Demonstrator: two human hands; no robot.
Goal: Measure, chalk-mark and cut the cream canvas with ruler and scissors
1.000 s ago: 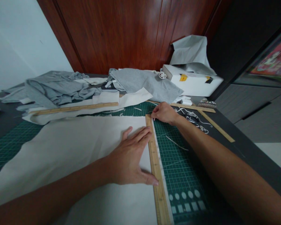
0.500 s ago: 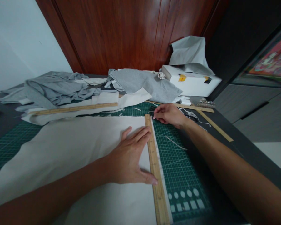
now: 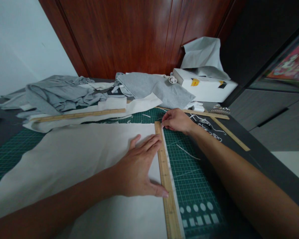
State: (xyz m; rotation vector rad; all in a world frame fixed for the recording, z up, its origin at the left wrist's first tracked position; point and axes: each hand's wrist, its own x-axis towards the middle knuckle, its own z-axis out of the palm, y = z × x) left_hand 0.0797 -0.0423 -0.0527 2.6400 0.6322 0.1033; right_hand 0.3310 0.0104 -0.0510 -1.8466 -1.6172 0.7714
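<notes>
A wooden ruler (image 3: pixel 166 176) lies lengthwise along the right edge of a large piece of white fabric (image 3: pixel 74 152). My left hand (image 3: pixel 139 162) is spread flat, palm over the fabric, with fingertips and thumb pressing on the ruler. At the ruler's far end, my right hand (image 3: pixel 176 120) has its thumb and fingers pinched together at the fabric's far right corner. Its fingertips seem to hold the narrow edge showing beyond the ruler. Beneath the fabric is a green cutting mat (image 3: pixel 186 172) with printed grid lines.
Grey cloth (image 3: pixel 62 91) is heaped at the back left, and another grey piece (image 3: pixel 151 86) lies mid-back. A second wooden ruler (image 3: pixel 77 115) rests on white scraps. A white box (image 3: pixel 206 86) stands back right. White cord (image 3: pixel 215 134) and wooden strips (image 3: pixel 230 134) lie right.
My right hand has shifted slightly left, bringing its pinched fingertips against the fabric's corner. My left hand and the ruler stay in place.
</notes>
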